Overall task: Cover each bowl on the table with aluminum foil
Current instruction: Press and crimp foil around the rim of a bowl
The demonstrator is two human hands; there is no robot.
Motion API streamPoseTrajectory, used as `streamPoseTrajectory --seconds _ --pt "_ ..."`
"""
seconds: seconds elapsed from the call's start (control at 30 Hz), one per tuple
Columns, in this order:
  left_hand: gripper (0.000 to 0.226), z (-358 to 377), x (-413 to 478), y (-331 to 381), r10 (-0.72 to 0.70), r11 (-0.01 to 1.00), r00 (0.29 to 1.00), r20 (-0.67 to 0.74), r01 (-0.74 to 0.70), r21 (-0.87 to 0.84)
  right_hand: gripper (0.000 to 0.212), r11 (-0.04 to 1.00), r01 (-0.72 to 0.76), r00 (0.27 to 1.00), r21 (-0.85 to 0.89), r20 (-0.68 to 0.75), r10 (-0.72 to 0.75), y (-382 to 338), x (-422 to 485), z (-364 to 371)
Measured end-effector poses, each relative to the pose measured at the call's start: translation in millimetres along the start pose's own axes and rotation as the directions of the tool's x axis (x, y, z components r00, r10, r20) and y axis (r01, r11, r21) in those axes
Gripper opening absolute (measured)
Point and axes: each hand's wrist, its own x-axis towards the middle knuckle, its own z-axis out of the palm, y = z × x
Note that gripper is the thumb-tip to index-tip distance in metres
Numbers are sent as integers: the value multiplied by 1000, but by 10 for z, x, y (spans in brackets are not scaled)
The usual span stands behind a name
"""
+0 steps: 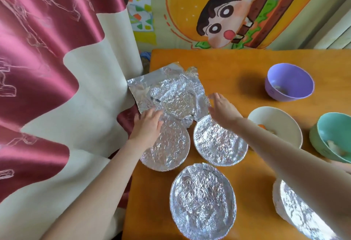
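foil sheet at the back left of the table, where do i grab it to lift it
Pinch the foil sheet at its smooth left corner, coming from the left: that corner juts past the table edge, so a thumb likely fits underneath. Elsewhere it lies flat under crumpled foil.

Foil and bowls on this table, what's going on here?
A person is covering bowls with foil. Four foil-covered bowls sit near them; the left hand rests flat on the leftmost, the right hand reaches open toward the loose foil sheets. The purple bowl, white bowl and green bowl are uncovered.
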Motion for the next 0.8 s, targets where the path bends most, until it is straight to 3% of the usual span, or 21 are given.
streamPoseTrajectory --seconds 0.1,0.23,0.33,0.4,0.53,0.67,0.8 --pt "43 49 222 -43 18 999 993 115 -23 35 41 994 -97 990 53 107 91 132 380 96" --pt "32 132 332 -68 71 994 976 205 -52 -96 46 963 -255 946 85 231 230 312 742 251" --pt "29 183 330 -95 68 987 975 213 -35 -155 48 936 -341 911 90 276 305 398 885 353" --pt "30 201 332 -109 72 989 978 198 -44 -144 38 926 -364 901 95 288 325 436 948 424" --pt "28 222 350 -108 69 992 983 171 -50 -117 8 911 -401 897 94 244 369 447 1027 503" --pt "28 206 364 -99 24 993 992 123 -10 -115 18 901 -410 908 139 157 389 386 1067 446" --pt "25 212 392 -79 -47 990 997 61 54 -127 34 905 -316 946 285 25 323 185 1079 213"
